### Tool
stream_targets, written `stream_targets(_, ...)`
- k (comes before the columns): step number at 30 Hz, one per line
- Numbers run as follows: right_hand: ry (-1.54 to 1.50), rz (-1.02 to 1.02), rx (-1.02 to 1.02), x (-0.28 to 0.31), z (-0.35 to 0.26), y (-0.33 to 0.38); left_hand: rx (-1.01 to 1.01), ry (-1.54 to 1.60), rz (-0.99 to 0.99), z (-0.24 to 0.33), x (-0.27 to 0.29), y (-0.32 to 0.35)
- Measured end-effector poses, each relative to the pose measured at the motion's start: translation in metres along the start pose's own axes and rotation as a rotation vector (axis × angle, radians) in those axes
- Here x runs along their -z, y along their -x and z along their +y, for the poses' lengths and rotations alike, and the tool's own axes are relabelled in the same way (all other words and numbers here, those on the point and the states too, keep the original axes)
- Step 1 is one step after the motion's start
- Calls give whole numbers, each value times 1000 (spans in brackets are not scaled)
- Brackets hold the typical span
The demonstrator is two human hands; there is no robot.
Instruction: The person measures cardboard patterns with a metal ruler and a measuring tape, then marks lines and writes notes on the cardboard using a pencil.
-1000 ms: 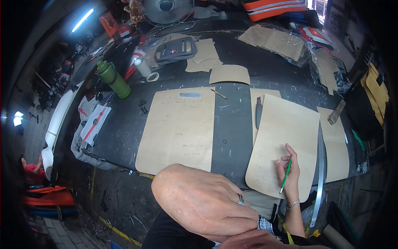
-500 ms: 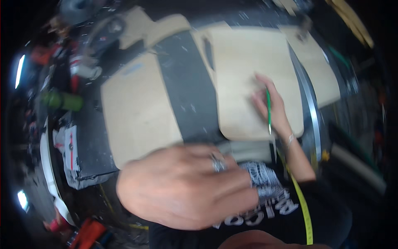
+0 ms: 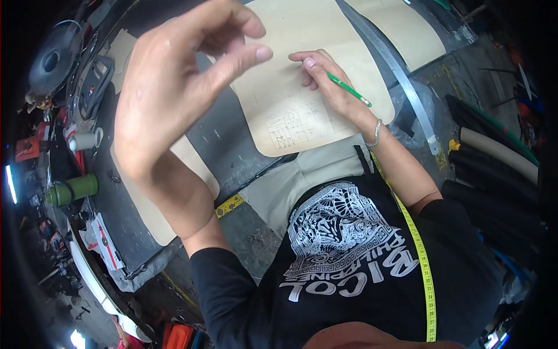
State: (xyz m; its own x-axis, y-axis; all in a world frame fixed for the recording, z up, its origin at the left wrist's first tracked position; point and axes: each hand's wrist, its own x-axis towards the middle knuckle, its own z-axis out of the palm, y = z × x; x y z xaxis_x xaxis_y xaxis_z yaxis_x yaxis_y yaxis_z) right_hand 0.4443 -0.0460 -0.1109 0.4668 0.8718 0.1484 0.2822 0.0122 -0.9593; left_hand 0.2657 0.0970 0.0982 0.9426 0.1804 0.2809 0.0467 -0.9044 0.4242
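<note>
My left hand (image 3: 165, 99) is raised close to the camera at the upper left. Its fingers curve, with a gap between thumb and forefinger and nothing held there. My right hand (image 3: 331, 87) is over a large tan sheet (image 3: 302, 35) with rounded corners, forefinger stretched out. A green pencil (image 3: 349, 90) lies across that hand, tucked at the thumb and sticking out toward the wrist. Pencilled sketches and writing (image 3: 290, 128) cover the sheet's near part. Another tan sheet (image 3: 154, 215) lies partly hidden beneath my left forearm.
A long metal ruler (image 3: 401, 75) lies right of the sheet. Another tan piece (image 3: 407, 35) is beyond it. A yellow tape measure (image 3: 415, 244) hangs down my shirt. On the left are a green bottle (image 3: 72, 190), a white mug (image 3: 86, 141) and a fan (image 3: 55, 58).
My left hand has risen from low in front of my body to the upper left, and its fingers now show apart. The view has shifted; my right hand still has the green pencil.
</note>
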Motion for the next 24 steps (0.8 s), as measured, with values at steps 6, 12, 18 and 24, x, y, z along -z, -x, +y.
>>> stream_targets(6,-50,15,-22,4,6,2,276,-30,-101,-28,-31,2)
stream_targets(12,-74,-22,-18,1,3,0,563,-71,-263,-68,-82,44)
stream_targets(18,-107,-3,-18,2,5,0,666,19,-94,-77,-113,55)
stream_targets(24,-91,0,-23,2,5,1,627,59,29,-80,-111,55)
